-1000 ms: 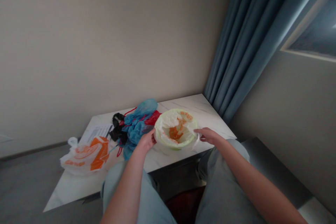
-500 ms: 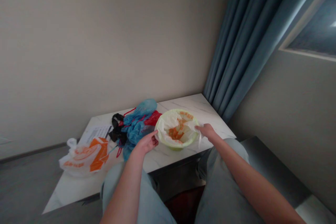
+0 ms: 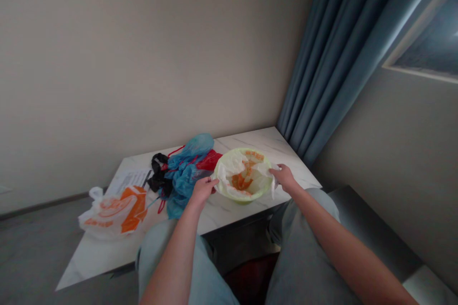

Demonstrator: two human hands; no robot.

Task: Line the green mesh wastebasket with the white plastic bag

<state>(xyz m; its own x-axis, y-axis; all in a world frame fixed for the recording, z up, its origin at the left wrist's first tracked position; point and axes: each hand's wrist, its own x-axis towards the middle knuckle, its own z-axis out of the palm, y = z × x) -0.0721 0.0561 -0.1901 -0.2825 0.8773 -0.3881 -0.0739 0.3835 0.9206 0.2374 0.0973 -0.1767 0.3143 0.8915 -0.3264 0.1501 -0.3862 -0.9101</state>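
A pale green bin [image 3: 244, 200] stands on the marble-patterned table, lined with a white plastic bag [image 3: 229, 167] that has orange print. The bag's edge folds over the bin's rim on both sides. At the left of the rim, my left hand [image 3: 204, 188] pinches the bag's edge between thumb and fingers. On the opposite side my right hand [image 3: 285, 177] is closed on the bag's hanging edge. Blue plastic bags [image 3: 186, 178] lie heaped just left of the bin, with a red bag [image 3: 209, 160] between them and the rim.
Black plastic bags [image 3: 160, 178] lie at the heap's left. Another white-and-orange bag [image 3: 116, 212] rests near the left end of the table [image 3: 286, 145], by a printed sheet [image 3: 127, 182]. A wall stands behind, blue curtains [image 3: 332, 66] at right. My knees are against the front edge.
My left hand has closed from loosely spread fingers to a pinch on the bag's edge. The bin has shifted slightly to the right, and my right hand with it.
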